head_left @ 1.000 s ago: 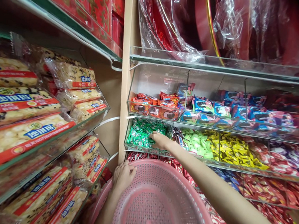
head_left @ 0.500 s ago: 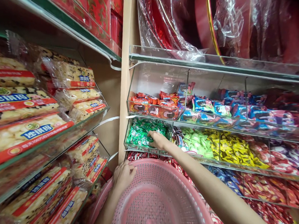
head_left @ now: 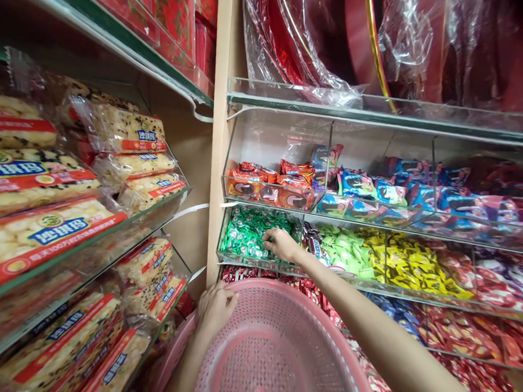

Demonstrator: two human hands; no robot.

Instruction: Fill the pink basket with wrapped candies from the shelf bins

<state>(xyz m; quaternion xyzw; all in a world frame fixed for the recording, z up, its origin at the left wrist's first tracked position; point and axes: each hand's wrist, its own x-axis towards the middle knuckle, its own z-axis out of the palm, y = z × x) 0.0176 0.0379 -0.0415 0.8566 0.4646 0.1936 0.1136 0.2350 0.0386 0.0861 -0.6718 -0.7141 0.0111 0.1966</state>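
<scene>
My left hand grips the rim of a pink perforated plastic basket, thumb inside and fingers over the edge. The basket's visible inside holds nothing. My right hand is over the front right part of a clear bin of green-wrapped candies. Its fingers are curled together, and whether a candy is between them is too small to tell. Just right of it are dark-wrapped candies and light green ones.
Packaged snack bars fill glass shelves on the left. A wooden post divides the shelving. Yellow candies lie to the right, red-and-blue packets above, and plastic-wrapped red items on top.
My right hand has lifted slightly and shifted a little to the right above the green candies, its fingers more curled. My left hand stays on the basket rim.
</scene>
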